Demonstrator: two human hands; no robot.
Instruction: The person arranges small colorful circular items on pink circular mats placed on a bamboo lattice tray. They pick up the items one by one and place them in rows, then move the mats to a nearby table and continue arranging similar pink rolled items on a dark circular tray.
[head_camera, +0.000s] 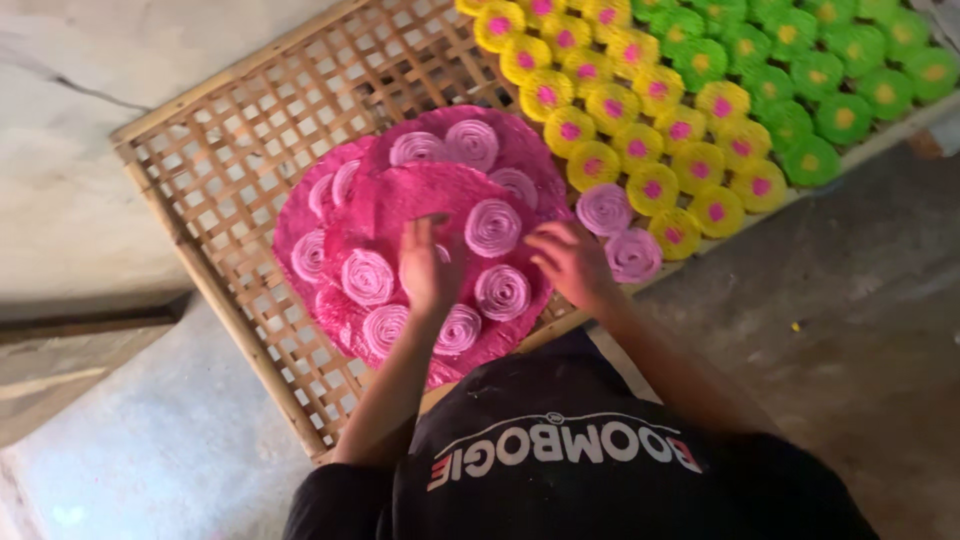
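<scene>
Bamboo strips woven into an open lattice make the big drying rack (215, 190), which lies flat on the pale concrete floor (120, 460). The open weave probably lets air pass under the pieces, so they can dry from both sides.

On the far right part of the rack, the green spiral discs (840, 80) and next to them the yellow spiral discs (640, 110) with pink centres lie in close rows, edges touching, so that no space is lost.

Nearer to the person, several round pink trays (410, 200) overlap each other like a loose stack. The top tray carries about 7 pale pink spiral discs (493, 228), each apart from its neighbour (probably so the soft coils do not stick together). 2 more pale pink discs (605, 210) already lie on the lattice, just beside the yellow rows.

Both hands are apart, with fingers bent downward. The left hand (432, 265) rests on the top tray and seems to pinch one pale disc; I cannot tell if it really grips it. The right hand (572, 262) is at the tray's right edge, near the 2 placed discs, and looks empty.
</scene>
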